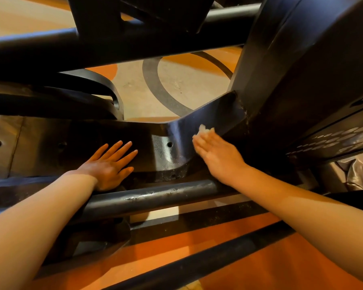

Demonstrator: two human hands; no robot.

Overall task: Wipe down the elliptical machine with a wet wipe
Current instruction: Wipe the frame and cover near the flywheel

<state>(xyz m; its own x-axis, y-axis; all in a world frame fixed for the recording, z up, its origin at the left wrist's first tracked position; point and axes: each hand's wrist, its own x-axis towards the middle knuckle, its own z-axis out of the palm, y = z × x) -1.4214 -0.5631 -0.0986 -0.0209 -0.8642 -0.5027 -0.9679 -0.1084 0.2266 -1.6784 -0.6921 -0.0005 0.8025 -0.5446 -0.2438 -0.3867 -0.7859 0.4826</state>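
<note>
Left hand [108, 164] flat on the elliptical machine's [302, 59] black base plate [50, 147], palm down, fingers straight and spread, holding nothing. It sits near the plate's near edge, just above the round rail [151, 197] running along that edge.

Right hand [216, 151] presses the wet wipe [205, 129] against the raised curved flange [208, 114] where the base plate turns up toward the upright housing [302, 70]. Fingers together, roughly straight, laid over the wipe; only a white bunched bit shows past the fingertips. Whether the thumb pinches the wipe, cannot tell.

Edges/clearance: the flange's far edge borders an open gap down to the floor [176, 80]. The wipe is just below that edge, near the corner where flange meets housing. A screw hole [170, 144] lies in the plate between the two hands. A thick black crossbar [113, 47] spans above the gap; open room between it and the plate. Both forearms pass over the near rail.

Surface: black painted metal, speckled with dust or pale specks around the hole and along the rail. Vent slots [333, 141] on the housing panel at the right.

Room: floor tan with a dark grey ring and orange patches; orange floor in the foreground.
</note>
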